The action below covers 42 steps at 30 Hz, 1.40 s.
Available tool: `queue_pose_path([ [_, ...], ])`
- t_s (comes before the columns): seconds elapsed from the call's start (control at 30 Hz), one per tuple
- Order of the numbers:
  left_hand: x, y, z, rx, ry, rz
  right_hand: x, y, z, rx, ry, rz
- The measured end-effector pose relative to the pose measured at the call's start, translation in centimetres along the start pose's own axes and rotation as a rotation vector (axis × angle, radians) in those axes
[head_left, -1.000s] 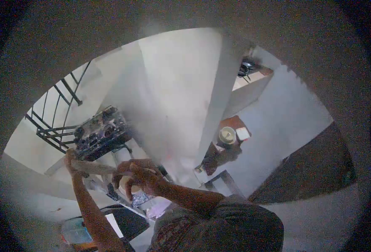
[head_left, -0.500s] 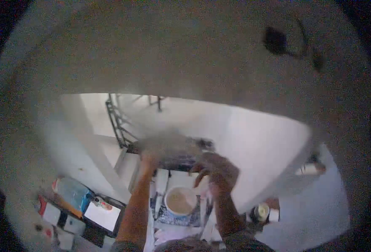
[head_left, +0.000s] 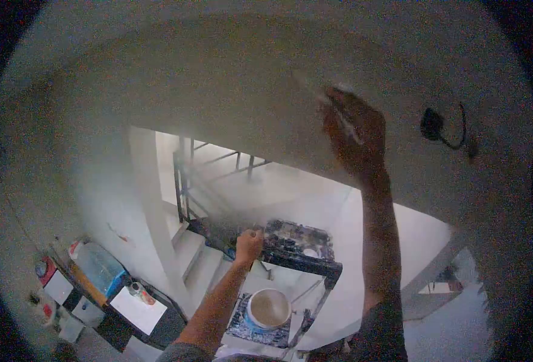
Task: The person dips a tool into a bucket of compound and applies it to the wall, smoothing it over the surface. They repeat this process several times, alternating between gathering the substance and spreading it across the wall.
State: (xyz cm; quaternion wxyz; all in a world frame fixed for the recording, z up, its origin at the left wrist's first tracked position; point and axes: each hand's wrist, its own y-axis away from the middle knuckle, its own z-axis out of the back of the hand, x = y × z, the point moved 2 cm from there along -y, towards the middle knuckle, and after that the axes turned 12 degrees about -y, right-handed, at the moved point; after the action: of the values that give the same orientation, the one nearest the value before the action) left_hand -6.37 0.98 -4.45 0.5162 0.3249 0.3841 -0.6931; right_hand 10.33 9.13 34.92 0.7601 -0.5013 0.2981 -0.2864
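My right hand (head_left: 358,136) is raised in front of the plain grey surface at the top of the view. Its fingers are closed around a slim pale tool (head_left: 348,125), blurred by motion, whose kind I cannot tell. Lower down, my left hand (head_left: 249,244) is closed at the left edge of the stepladder's dark, paint-spattered top (head_left: 296,236). Below that top, a white bucket (head_left: 253,320) with a blue lower part stands on a spattered step. Pale beige material (head_left: 270,306) shows inside it.
A stair railing (head_left: 180,187) and white steps (head_left: 191,256) lie beyond the ladder. A dark fixture with a looped cable (head_left: 432,125) is on the surface at right. At lower left are a clear blue-ended container (head_left: 100,268) and a white sheet (head_left: 136,311) with a small bottle on it.
My right hand has risen from near the bucket to the upper surface. My left hand stays at the ladder top. The view has shifted, and the ladder shows more sharply.
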Motion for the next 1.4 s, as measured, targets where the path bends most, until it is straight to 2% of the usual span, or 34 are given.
queue_pose_path([
  [0.13, 0.4, -0.2, -0.6, -0.034, 0.018, 0.022, -0.5, -4.1, -0.5, 0.036, 0.185, 0.191],
  [0.37, 0.6, -0.3, -0.9, -0.047, -0.032, -0.011, -2.6, -7.2, -1.5, -0.056, 0.286, 0.254],
  [0.43, 0.4, 0.1, -0.7, -0.077, -0.081, -0.045, -3.1, -6.9, -1.8, 0.131, 0.22, -0.029],
  [0.47, 0.4, 0.3, -0.4, -0.073, -0.073, -0.073, -2.9, -6.6, -1.7, 0.131, 0.232, -0.021],
  [0.53, 0.4, 0.1, -0.3, -0.074, -0.052, -0.111, -0.7, -6.4, -2.3, 0.279, 0.166, -0.214],
  [0.57, 0.6, -0.1, -0.5, -0.041, -0.065, -0.057, 0.1, -6.6, -2.4, 0.277, 0.173, -0.206],
  [0.63, 0.5, -0.7, -0.4, -0.011, -0.076, -0.009, 1.4, -7.2, -2.1, 0.148, 0.203, -0.087],
  [0.67, 0.6, -0.7, -0.5, 0.015, -0.077, -0.008, 0.9, -7.2, -2.2, 0.148, 0.206, -0.089],
  [0.73, 2.4, -1.4, -2.0, 0.044, -0.077, -0.009, -0.4, -7.8, -2.4, 0.034, 0.182, 0.168],
  [0.8, 5.8, -3.4, -5.6, -0.141, -0.22, -0.308, -1.5, -8.5, -2.8, 0.038, 0.233, 0.193],
  [0.83, 5.2, -3.2, -5.1, -0.141, -0.22, -0.311, -2.2, -9.1, -3.1, 0.043, 0.279, 0.221],
  [0.87, 4.0, -2.6, -4.0, -0.12, -0.191, -0.21, -5.8, -9.7, -2.4, 0.042, 0.28, 0.22],
  [0.9, 2.9, -1.7, -2.7, -0.099, -0.162, -0.108, -12.0, -10.3, -0.6, 0.017, -0.122, -0.207],
  [0.93, 1.6, -0.6, -1.3, -0.101, -0.162, -0.108, -13.0, -10.5, -0.5, -0.01, -0.528, -0.631],
  [0.97, 0.3, 0.4, 0.2, -0.06, -0.083, -0.062, -13.2, -10.0, -0.1, -0.009, -0.53, -0.626],
  [1.03, -0.3, 0.4, 0.8, -0.026, 0.004, -0.02, -3.4, -9.2, 0.5, -0.046, 0.452, 0.15],
  [1.13, -0.1, 0.2, 0.4, -0.077, -0.051, -0.058, -1.8, -8.7, 2.5, -0.04, 0.606, 0.091],
  [1.27, 1.0, -0.4, -0.7, -0.088, -0.052, -0.074, -0.2, -8.7, 1.2, -0.076, 0.567, 0.104],
  [1.33, 1.1, -0.3, -0.8, -0.105, -0.103, -0.109, 0.7, -9.6, -0.9, -0.072, 0.556, -0.109],
  [1.37, 0.7, 0.0, -0.3, -0.078, -0.071, -0.093, 0.1, -9.8, -2.0, -0.072, 0.557, -0.111],
  [1.4, 0.5, 0.1, 0.1, -0.052, -0.04, -0.079, -0.9, -9.9, -3.4, -0.075, 0.585, 0.078],
])
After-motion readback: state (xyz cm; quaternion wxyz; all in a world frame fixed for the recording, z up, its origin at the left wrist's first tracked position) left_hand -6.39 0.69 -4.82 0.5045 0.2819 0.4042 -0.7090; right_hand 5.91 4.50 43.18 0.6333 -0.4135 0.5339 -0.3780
